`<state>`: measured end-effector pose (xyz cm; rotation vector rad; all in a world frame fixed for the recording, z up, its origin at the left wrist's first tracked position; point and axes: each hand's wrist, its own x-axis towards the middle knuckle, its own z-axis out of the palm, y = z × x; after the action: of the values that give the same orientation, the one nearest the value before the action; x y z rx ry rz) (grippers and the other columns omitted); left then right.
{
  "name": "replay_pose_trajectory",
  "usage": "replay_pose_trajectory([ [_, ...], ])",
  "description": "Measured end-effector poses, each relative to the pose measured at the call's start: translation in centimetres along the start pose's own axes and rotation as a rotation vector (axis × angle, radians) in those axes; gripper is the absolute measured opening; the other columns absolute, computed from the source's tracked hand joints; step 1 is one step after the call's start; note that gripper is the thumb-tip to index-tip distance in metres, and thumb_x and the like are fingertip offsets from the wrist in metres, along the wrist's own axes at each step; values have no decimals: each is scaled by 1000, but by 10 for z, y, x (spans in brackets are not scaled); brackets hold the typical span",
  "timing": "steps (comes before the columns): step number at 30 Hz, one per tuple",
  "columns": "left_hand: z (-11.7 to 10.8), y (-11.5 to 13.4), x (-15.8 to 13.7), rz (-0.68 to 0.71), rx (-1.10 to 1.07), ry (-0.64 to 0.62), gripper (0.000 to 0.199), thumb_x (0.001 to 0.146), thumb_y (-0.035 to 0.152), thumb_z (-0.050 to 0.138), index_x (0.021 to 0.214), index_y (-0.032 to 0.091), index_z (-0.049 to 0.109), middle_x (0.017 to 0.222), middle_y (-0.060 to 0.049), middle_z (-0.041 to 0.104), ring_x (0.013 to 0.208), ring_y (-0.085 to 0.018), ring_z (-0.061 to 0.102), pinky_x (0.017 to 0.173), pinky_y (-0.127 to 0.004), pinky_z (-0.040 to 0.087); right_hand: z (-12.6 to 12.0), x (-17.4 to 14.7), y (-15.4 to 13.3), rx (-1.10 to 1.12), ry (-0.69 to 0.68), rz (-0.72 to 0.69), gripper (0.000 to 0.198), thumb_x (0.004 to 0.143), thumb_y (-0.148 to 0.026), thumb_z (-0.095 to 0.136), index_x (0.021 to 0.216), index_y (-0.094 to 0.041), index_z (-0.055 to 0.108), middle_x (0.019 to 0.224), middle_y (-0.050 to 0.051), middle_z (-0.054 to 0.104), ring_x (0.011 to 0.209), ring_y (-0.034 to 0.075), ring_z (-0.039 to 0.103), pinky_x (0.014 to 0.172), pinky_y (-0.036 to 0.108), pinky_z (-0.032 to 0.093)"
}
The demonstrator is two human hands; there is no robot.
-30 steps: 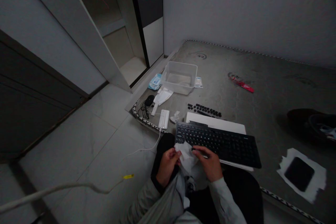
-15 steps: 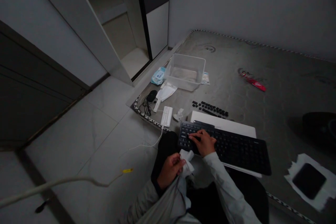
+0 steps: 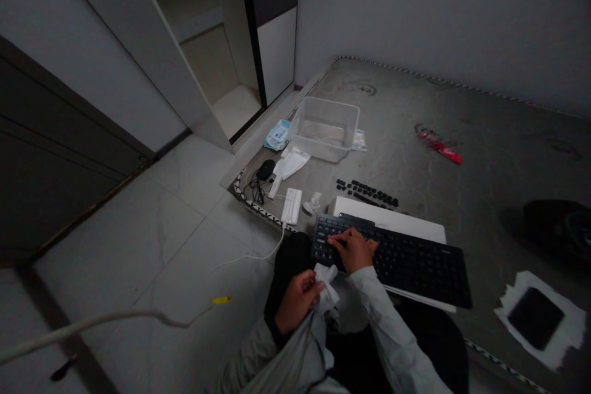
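A black keyboard (image 3: 415, 258) lies at a slant over a white box (image 3: 392, 218), across my lap and the mattress edge. My right hand (image 3: 355, 250) rests over its left part, with thumb and fingertips pinched together at one key. Whatever may be between those fingertips is too small to make out. Below the keyboard's left corner, my left hand (image 3: 298, 300) is closed on a crumpled white tissue (image 3: 327, 286). Beyond the box, several loose black keycaps (image 3: 367, 189) lie in rows on the mattress.
A clear plastic bin (image 3: 325, 129) stands farther back, beside a blue wipes pack (image 3: 277, 135). Nearer are a black mouse (image 3: 266, 169), a white power bank (image 3: 291, 206) with a cable, and tissue scraps (image 3: 313, 203). A red packet (image 3: 443, 149) and a dark square pad (image 3: 536, 318) lie rightward.
The view has shifted slightly. My right hand's fingertips stay at the keyboard's left part, with the hand a little flatter. My left hand still grips the tissue.
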<state>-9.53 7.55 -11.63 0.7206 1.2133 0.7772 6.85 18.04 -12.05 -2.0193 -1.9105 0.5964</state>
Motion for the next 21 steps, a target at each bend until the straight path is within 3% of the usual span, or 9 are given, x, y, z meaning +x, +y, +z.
replay_pose_trajectory([
  [5, 2, 3, -3, 10, -33, 3, 30, 76, 44, 67, 71, 19, 53, 57, 8, 49, 50, -8, 44, 50, -23, 32, -2, 5, 2, -38, -50, -31, 29, 88, -45, 53, 79, -31, 77, 87, 2, 67, 91, 21, 58, 74, 37, 18],
  [21, 5, -2, -6, 49, -53, -5, 27, 77, 42, 68, 75, 17, 58, 62, 6, 53, 53, -8, 45, 52, -24, 32, 1, 3, 4, -47, -25, -54, 24, 86, -41, 56, 80, -31, 78, 93, 3, 68, 93, 22, 57, 78, 40, 21],
])
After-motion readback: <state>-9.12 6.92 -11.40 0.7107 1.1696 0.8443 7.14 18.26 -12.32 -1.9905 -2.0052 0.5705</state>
